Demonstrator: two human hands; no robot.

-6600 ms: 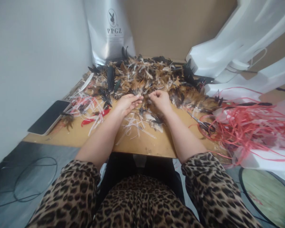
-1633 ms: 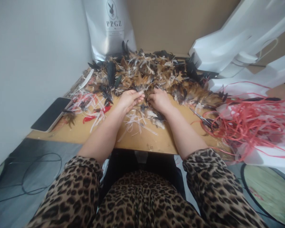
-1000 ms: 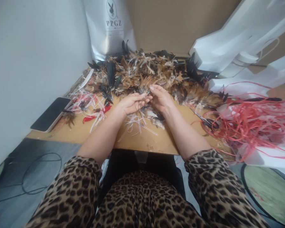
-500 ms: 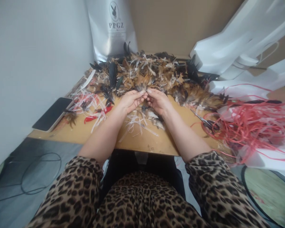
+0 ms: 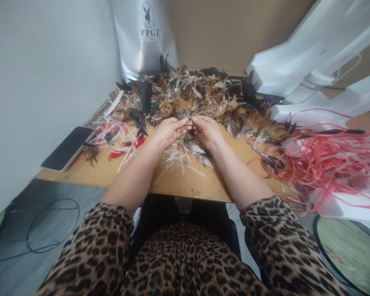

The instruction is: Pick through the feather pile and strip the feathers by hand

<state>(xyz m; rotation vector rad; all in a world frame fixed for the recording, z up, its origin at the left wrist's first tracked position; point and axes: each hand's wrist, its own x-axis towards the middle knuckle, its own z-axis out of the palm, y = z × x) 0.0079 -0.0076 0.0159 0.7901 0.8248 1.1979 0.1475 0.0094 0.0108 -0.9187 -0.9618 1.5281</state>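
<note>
The tan counter (image 5: 185, 187) carries a heap of brown and black feathers (image 5: 203, 92) just beyond the hands (image 5: 170, 132). A dark-screened phone (image 5: 68, 149), pale strips (image 5: 111, 133) and a red piece (image 5: 117, 155) lie left of them; white trimmings (image 5: 179, 160), nearer the body. Right of them are scissors (image 5: 274, 162) and tangled pink ribbon (image 5: 329, 160), which seems to rest partly on white material (image 5: 347, 205).

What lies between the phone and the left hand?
In the head view, between the phone and the left hand lie tangled white and pink strips, a red scrap and some dark feathers, on the tabletop.
</note>
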